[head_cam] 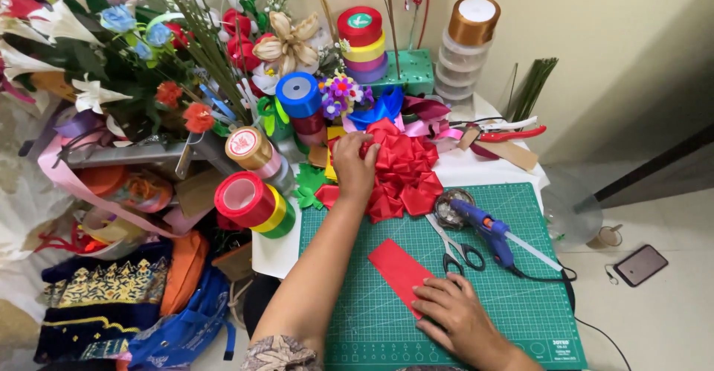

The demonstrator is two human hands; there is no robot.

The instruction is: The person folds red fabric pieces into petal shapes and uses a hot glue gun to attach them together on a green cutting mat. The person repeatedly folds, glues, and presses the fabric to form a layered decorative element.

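Note:
My left hand (355, 164) reaches forward and grips the left edge of a red ribbon flower (401, 174) made of folded petals, which lies at the far end of the green cutting mat (513, 297). My right hand (455, 315) rests flat near the mat's front, with its fingers pressing on the lower end of a red ribbon strip (398, 267). The strip lies slantwise on the mat. Scissors (455, 248) and a blue glue gun (487, 231) lie just right of the strip.
Ribbon spools (253, 201) stand left of the mat and at the back (362, 35). Artificial flowers (111, 36) fill the back left. Red-handled pliers (509, 133) lie at the back right. A phone (639, 265) lies on the floor. Bags (134, 304) sit lower left.

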